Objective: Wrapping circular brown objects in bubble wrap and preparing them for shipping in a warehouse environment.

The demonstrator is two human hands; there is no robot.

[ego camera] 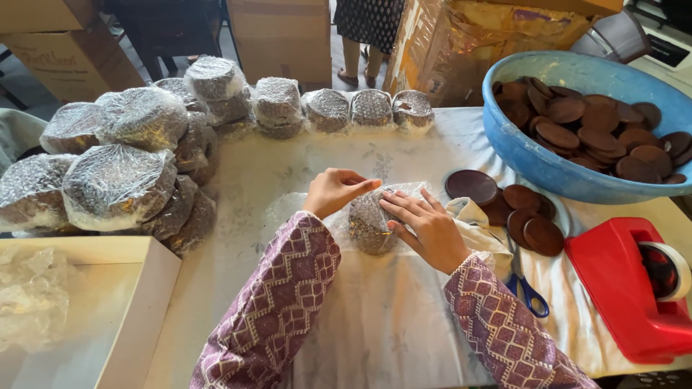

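My left hand (pixel 333 190) and my right hand (pixel 429 227) both press on a round bundle wrapped in bubble wrap (pixel 371 222) at the middle of the table. The left fingers hold the wrap's upper edge; the right hand lies flat against the bundle's right side. Loose brown discs (pixel 530 223) lie just right of my right hand, beside blue-handled scissors (pixel 525 284).
A blue basin (pixel 530 155) of brown discs stands at the back right. A red tape dispenser (pixel 634 288) sits at the right edge. Several wrapped bundles (pixel 119 180) pile up left and along the back. A white box (pixel 137 302) stands front left. A person stands beyond the table.
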